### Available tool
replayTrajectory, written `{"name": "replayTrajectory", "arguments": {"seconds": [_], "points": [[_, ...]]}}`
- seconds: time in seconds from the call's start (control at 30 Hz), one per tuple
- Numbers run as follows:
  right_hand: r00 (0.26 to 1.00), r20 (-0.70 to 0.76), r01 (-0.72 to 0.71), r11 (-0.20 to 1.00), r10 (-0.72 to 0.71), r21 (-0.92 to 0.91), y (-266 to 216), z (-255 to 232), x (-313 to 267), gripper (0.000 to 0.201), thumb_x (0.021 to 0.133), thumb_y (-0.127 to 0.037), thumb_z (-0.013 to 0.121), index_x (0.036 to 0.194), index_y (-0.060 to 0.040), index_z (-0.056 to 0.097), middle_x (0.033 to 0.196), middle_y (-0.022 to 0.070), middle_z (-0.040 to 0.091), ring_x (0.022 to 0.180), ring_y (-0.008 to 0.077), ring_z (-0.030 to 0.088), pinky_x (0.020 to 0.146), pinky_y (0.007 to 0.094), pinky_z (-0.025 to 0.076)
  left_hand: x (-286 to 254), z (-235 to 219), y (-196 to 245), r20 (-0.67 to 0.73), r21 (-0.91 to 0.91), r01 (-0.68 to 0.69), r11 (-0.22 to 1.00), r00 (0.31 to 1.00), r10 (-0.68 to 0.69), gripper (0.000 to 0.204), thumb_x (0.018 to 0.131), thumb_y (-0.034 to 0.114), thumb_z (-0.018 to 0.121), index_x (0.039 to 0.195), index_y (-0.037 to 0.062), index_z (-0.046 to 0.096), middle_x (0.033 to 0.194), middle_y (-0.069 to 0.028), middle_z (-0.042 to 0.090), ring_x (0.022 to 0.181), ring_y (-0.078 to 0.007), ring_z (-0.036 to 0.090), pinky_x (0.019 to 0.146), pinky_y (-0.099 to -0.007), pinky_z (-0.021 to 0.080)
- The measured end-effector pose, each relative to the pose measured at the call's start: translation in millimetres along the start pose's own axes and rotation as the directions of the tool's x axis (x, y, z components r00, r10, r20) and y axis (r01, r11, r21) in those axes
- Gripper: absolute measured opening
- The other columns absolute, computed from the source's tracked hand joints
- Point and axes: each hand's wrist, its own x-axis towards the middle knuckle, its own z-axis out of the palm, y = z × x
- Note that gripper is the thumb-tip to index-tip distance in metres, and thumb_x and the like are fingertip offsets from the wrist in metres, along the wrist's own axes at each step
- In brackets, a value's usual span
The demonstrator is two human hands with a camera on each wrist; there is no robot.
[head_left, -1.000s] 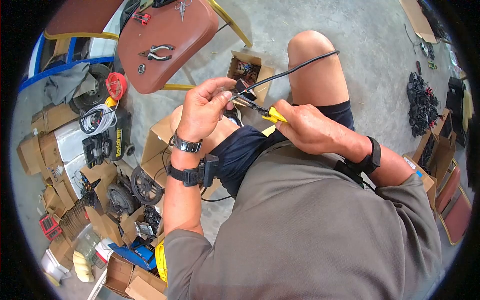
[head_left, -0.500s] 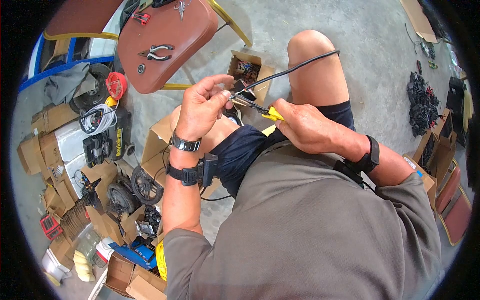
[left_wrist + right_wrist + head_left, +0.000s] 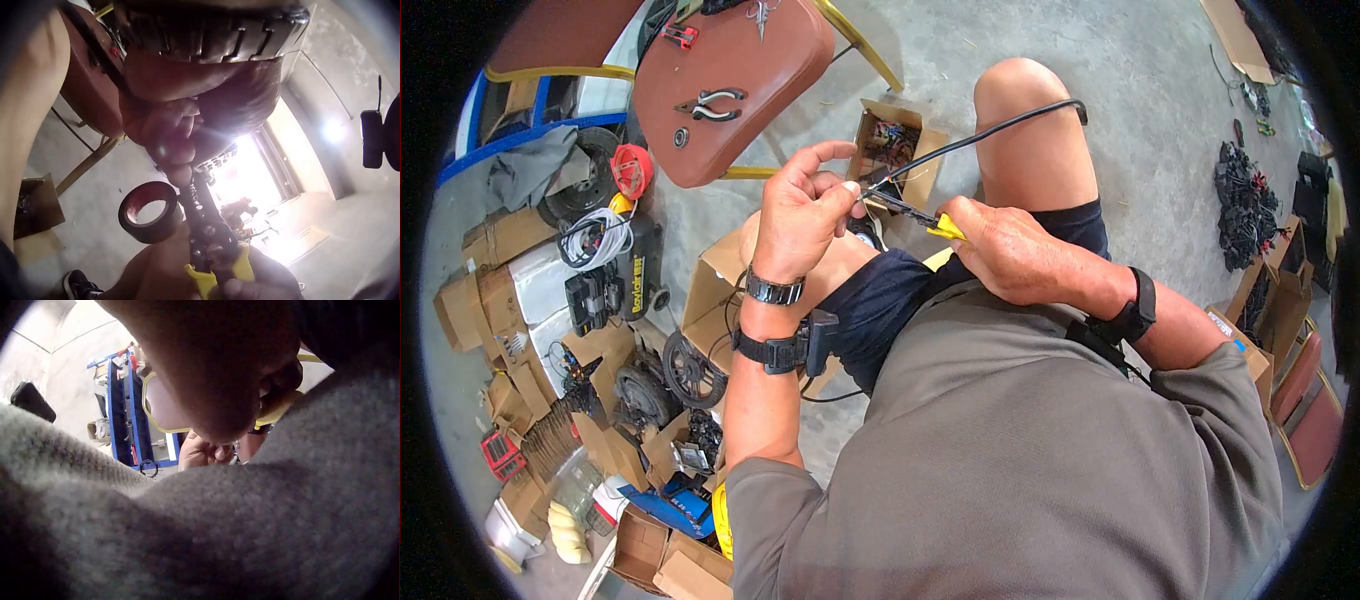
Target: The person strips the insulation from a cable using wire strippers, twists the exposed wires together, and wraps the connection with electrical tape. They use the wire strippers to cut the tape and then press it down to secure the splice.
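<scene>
My left hand (image 3: 808, 215) pinches the end of a black cable (image 3: 980, 134) between thumb and bent fingers, its index finger held out straight. The cable runs up to the right, across the bare knee. In my right hand (image 3: 1022, 255) I grip wire strippers by their yellow handles (image 3: 947, 229). The dark jaws of the wire strippers (image 3: 209, 228) reach right to the left fingertips, where thin wire ends show. A roll of black tape (image 3: 150, 212) appears beside the jaws in the left wrist view. The right wrist view is mostly blocked by grey cloth (image 3: 219, 531).
A brown padded chair (image 3: 730, 80) ahead bears pliers (image 3: 712, 104) and a small metal ring (image 3: 681, 137). An open carton (image 3: 900, 140) with wire scraps stands on the floor. Boxes, wheels and a red-topped item (image 3: 632, 172) crowd the left; a black cable heap (image 3: 1248, 207) lies right.
The left index finger has lifted and straightened away from the thumb. The cable's near end has come closer to the left fingertips, and the wire strippers have shifted slightly left.
</scene>
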Motion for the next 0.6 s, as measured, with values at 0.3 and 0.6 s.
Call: {"name": "replayTrajectory", "arguments": {"seconds": [0.3,0.6], "points": [[0.995,0.081,-0.068,0.984,0.056,0.167,-2.8,-6.9,-2.8,0.015,0.1,-0.006,0.053,0.11,0.0016,0.045,0.088,0.0265,0.063,0.085,0.0478,0.062,0.071,0.0496,0.046,-2.4,-8.5,3.5,0.064,-0.03,0.09,0.995,0.994,-0.088,0.031,0.093,-0.002,0.064,0.123,-0.0039,0.066,0.09,-0.0082,0.073,0.072,-0.0081,0.064,0.061,-0.0221,0.05],[0.99,0.104,-0.114,0.983,0.1,0.146,-3.5,-7.6,-2.4,0.016,0.1,-0.007,0.053,0.112,0.0018,0.046,0.088,0.0262,0.063,0.086,0.0473,0.063,0.073,0.0492,0.047,-10.4,-6.1,-1.3,0.063,0.086,0.02,0.996,0.998,-0.025,0.023,0.093,-0.003,0.067,0.116,-0.0045,0.071,0.096,-0.0052,0.074,0.082,-0.0091,0.066,0.071,-0.0241,0.054]]}}
